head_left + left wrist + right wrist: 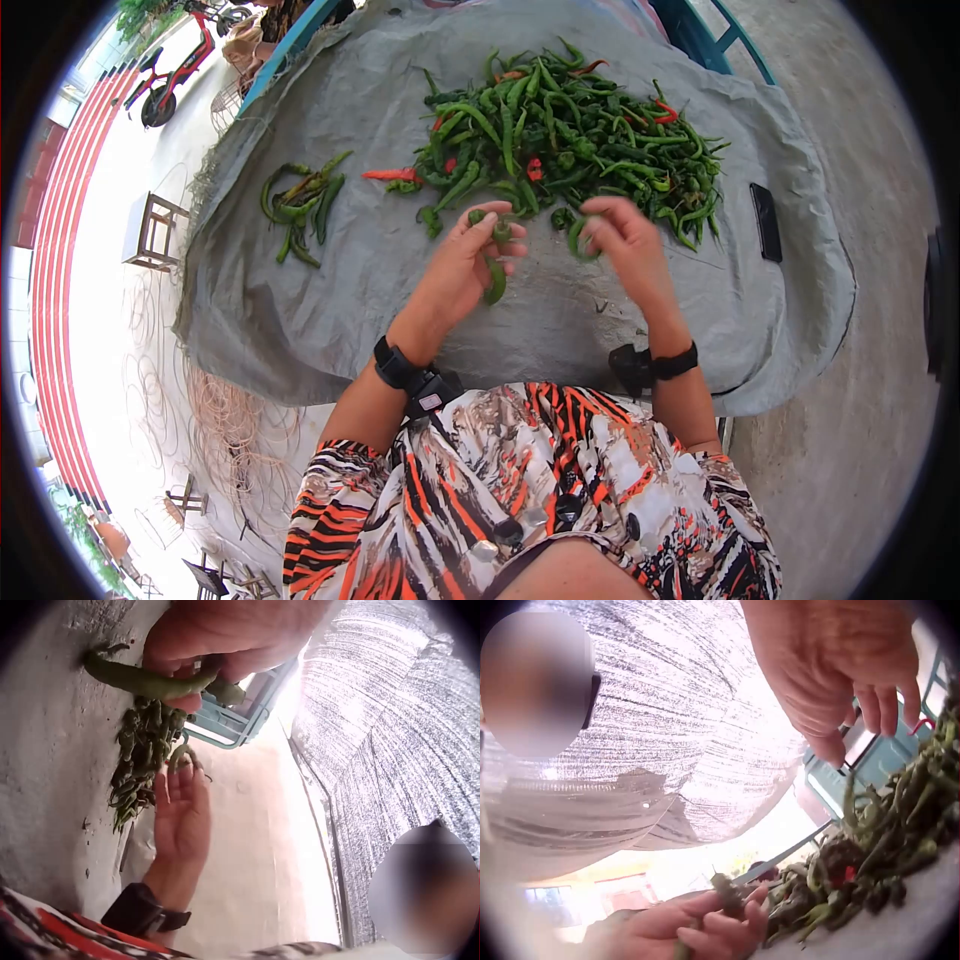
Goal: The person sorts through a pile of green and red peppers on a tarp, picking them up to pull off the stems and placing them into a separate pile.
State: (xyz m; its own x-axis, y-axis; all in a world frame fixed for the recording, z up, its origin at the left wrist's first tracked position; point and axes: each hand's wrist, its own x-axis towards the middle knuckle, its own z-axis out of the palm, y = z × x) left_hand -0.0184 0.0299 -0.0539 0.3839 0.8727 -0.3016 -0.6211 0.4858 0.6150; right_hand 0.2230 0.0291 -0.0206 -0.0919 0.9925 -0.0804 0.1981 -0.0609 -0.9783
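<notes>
My left hand (470,262) curls round a few green peppers (495,283) in front of the big pepper pile (560,130); in the left wrist view one long green pepper (142,681) sticks out from its fingers. To its right, my right hand (632,255) pinches a curved green pepper (578,240) between thumb and fingers. That pepper (850,799) hangs by its end from the right hand (840,675) in the right wrist view. A few red peppers (388,175) lie in and beside the pile.
A small separate group of peppers (300,200) lies to the left on the grey cloth (350,300). A black phone (766,222) rests at the right of the cloth. Blue rails (290,55) stand behind it. A stool (155,232) and a red bike (185,65) are on the left.
</notes>
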